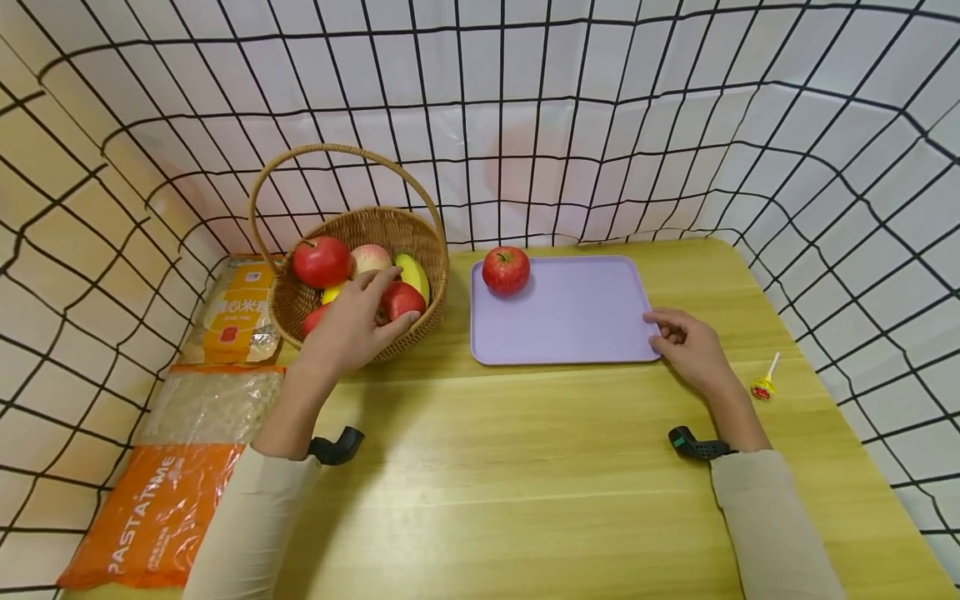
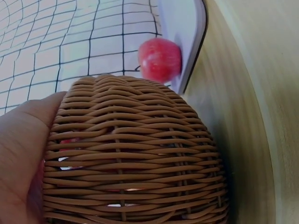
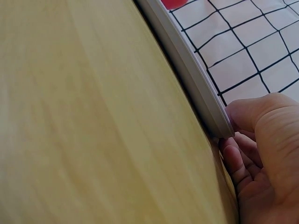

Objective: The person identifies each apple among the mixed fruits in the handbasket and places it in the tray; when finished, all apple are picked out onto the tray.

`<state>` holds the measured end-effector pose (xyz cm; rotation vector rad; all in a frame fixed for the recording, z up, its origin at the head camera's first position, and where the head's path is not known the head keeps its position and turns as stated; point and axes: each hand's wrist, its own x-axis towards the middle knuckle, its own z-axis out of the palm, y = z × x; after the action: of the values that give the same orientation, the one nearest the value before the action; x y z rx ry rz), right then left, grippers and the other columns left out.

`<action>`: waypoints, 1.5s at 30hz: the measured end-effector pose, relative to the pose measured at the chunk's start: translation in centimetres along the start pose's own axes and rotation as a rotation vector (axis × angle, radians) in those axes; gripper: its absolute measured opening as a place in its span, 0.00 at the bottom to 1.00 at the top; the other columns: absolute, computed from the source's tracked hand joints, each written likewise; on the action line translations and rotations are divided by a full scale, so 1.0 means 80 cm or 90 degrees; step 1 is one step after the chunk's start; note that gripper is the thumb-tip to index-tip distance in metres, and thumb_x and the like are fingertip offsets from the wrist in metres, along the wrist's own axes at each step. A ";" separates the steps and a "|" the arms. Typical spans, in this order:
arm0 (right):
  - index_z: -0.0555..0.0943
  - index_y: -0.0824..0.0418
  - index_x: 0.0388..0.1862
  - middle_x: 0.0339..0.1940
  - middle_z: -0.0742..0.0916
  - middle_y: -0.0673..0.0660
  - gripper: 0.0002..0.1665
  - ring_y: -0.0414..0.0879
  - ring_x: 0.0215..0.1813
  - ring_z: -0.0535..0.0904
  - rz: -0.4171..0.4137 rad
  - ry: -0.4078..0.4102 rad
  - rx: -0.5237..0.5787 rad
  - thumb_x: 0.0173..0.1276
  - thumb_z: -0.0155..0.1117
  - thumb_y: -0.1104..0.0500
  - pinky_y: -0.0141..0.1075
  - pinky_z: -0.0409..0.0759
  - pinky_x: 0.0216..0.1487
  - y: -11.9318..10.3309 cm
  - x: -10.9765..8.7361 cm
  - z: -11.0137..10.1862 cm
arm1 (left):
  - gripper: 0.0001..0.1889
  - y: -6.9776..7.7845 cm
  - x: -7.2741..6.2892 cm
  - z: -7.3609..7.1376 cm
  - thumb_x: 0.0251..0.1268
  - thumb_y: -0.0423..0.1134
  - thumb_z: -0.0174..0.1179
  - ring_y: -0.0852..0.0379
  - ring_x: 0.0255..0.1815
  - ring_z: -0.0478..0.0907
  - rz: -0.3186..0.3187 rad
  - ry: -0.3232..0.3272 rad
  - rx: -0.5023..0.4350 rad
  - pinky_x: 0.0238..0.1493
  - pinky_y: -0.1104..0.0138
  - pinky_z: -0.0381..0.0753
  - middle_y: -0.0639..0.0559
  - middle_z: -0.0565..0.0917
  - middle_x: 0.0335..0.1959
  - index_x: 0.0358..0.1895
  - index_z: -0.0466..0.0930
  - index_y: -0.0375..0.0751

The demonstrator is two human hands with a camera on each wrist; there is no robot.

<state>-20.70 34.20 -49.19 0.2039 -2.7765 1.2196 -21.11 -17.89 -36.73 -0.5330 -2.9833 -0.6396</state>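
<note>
My left hand (image 1: 352,321) reaches into a wicker basket (image 1: 371,218), thumb and fingers spread around a red apple (image 1: 405,302) near its front rim. Also in the basket are a larger red fruit (image 1: 322,262), a pale pink peach (image 1: 370,259) and a yellow banana (image 1: 414,277). In the left wrist view the basket's wall hides the fingertips; only the thumb side of the hand (image 2: 21,144) shows. My right hand (image 1: 690,348) pinches the right edge of a light purple tray (image 1: 577,317), thumb above. Another red apple (image 1: 506,271) sits at the tray's back left.
Two food packages, one yellow (image 1: 238,308) and one orange (image 1: 161,508), lie along the table's left side. A yellow-wrapped lollipop (image 1: 763,387) lies to the right of my right hand. Black grid netting (image 1: 585,125) over white sheeting encloses the back and sides.
</note>
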 end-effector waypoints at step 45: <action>0.81 0.65 0.65 0.44 0.82 0.61 0.22 0.37 0.37 0.71 -0.001 0.006 -0.010 0.74 0.63 0.63 0.19 0.69 0.38 -0.004 0.002 -0.002 | 0.43 0.024 0.001 0.003 0.37 0.45 0.84 0.52 0.59 0.76 0.044 0.309 -0.260 0.58 0.53 0.85 0.45 0.76 0.60 0.63 0.74 0.42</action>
<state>-20.79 34.07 -48.79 0.1990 -2.7766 1.1944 -20.49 -16.11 -36.23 -0.4182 -2.3785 -1.1869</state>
